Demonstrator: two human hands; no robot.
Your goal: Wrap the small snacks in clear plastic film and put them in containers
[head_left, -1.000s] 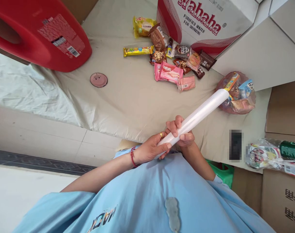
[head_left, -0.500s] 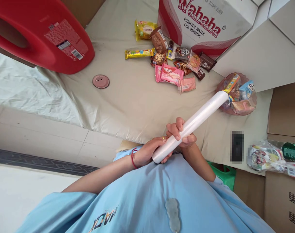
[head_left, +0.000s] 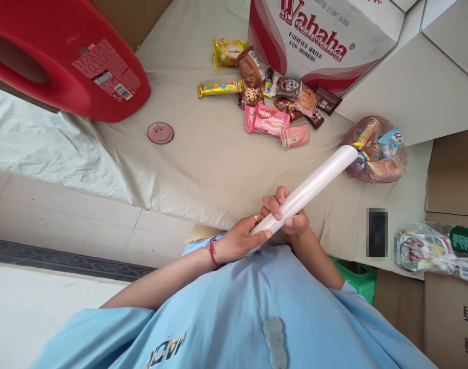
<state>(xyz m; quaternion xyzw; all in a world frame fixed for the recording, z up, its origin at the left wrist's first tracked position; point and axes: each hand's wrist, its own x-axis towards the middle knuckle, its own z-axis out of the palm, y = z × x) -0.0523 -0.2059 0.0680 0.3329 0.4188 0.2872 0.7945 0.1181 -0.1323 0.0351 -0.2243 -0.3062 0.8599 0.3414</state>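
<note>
A long white, shiny roll of what looks like cling film [head_left: 318, 174] slants from my waist up to the right, over the near side of the bed. My left hand [head_left: 237, 238] is closed around its lower end, with the thumb lying across the top; the end itself is mostly covered. Higher up the roll, my right hand [head_left: 282, 210] grips it with bent fingers over the film and the thumb on the other side. The roll's far end overlaps the edge of a reddish transparent bowl [head_left: 401, 166] that contains several wrapped snacks.
Several wrapped snacks, including a pink wafer packet [head_left: 270, 119], lie before a Wahaha water carton [head_left: 314, 46]. A pink round disc [head_left: 160, 132] and a big red jug [head_left: 114, 61] are on the left. On the right are a blurred dark object [head_left: 378, 233] and a green stool [head_left: 357, 277].
My left hand has shifted on the roll's lower end, and its thumb now lies over the top. The roll has moved slightly left; my right hand keeps its grip.
</note>
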